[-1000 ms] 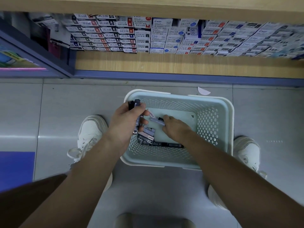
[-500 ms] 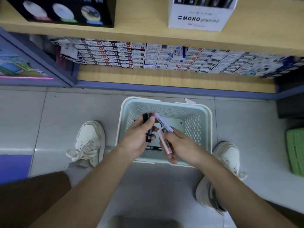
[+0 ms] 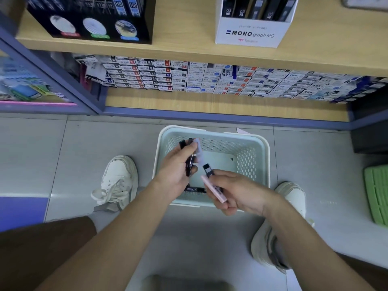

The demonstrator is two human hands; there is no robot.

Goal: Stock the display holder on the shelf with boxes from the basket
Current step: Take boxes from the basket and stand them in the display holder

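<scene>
Fingers (image 3: 190,150) grip boxes (image 3: 189,164) (above basket (image 3: 265,164) rim) — clear.

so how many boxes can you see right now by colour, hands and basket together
black boxes: 4 (2 in the left hand, 1 in the right hand, 1 lying in the basket)
pink box: 1, right hand
pale lilac box: 1, left hand
total: 6 visible; the left grip may hide more

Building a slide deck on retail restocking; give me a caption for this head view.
Both hands, left and right, hold slim boxes above the basket, below the MONO display holder.
</scene>
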